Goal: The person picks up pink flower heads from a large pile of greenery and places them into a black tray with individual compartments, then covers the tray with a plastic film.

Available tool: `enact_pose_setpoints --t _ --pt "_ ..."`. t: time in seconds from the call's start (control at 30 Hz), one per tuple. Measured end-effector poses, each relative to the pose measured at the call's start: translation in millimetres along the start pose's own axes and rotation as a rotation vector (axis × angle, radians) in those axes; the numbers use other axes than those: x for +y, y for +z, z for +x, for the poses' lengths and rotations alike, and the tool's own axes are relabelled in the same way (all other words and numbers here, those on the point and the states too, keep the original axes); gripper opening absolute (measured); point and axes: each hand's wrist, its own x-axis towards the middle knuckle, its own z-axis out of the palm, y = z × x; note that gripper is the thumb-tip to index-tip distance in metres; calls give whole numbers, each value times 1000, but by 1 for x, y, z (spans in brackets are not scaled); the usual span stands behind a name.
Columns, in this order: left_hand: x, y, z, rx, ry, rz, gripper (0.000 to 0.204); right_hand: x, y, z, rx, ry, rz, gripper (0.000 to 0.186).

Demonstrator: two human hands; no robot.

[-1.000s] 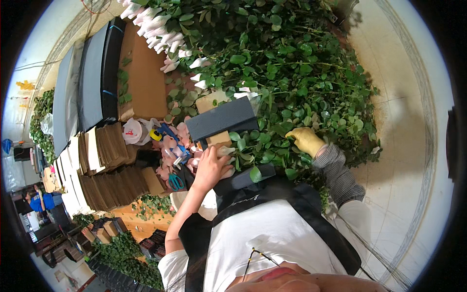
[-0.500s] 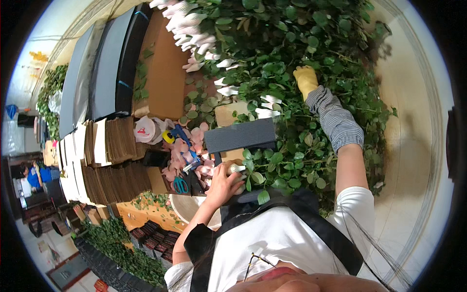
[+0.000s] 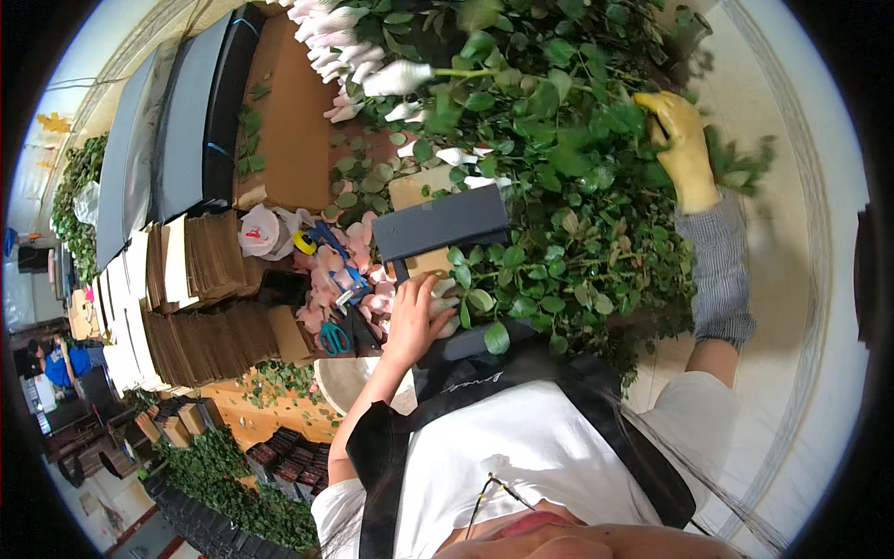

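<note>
My bare left hand (image 3: 414, 317) is closed round pale sleeved rose heads (image 3: 442, 296) at the work surface's near edge, beside a dark ribbed block (image 3: 440, 220) and a cardboard piece. My right hand (image 3: 682, 149), in a yellow glove with a grey knit sleeve above it, grips a leafy rose stem at the right of the green pile (image 3: 559, 242). A long stem runs leftward across the pile to a white-sleeved bloom (image 3: 396, 79), its leaves blurred by motion. More white-sleeved heads (image 3: 331, 42) lie along the pile's upper left.
Cardboard stacks (image 3: 209, 340), tall grey boards (image 3: 186, 130), pink petals with teal scissors (image 3: 334, 338) and a yellow tape measure (image 3: 304, 241) lie to the left. A pale bucket (image 3: 331, 382) stands below them. Another person in blue (image 3: 63, 363) is at far left.
My gloved right hand has moved up and then rightward to the pile's edge, with a stem now lifted and blurred across the pile. My left hand keeps its hold in the same place.
</note>
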Motion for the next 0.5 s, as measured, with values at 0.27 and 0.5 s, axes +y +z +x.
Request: enact_pose_setpoints --t 0.27,0.5 --pt "2 4 -2 -2 28 99 71 -47 34 -168 -543 851 774 18" --pt "19 -13 11 -70 104 391 67 -107 64 -183 -68 159 -156 17"
